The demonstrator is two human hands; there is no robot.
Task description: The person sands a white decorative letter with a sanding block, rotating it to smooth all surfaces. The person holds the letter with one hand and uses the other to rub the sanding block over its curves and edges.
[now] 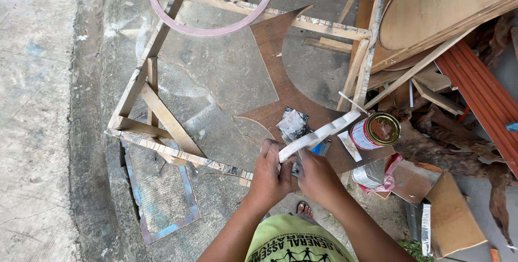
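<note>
My left hand (271, 174) and my right hand (318, 177) are close together, both gripping the near end of a curved, pale whitish wooden strip (322, 132). The strip rises from my hands toward the upper right and ends beside an open tin can (376, 131). A metal tool, probably a scraper blade, shows between my right fingers under the strip. Just beyond the strip lies a crumpled grey smeared sheet (292, 123) on a brown cut-out plywood board (280, 73).
A wooden frame of slats (162, 116) lies on the concrete floor at left. A curved pink strip (199, 29) rests at the top. Stacked plywood and round boards (442, 8) fill the upper right, with scrap wood, cardboard (456, 213) and rags at right.
</note>
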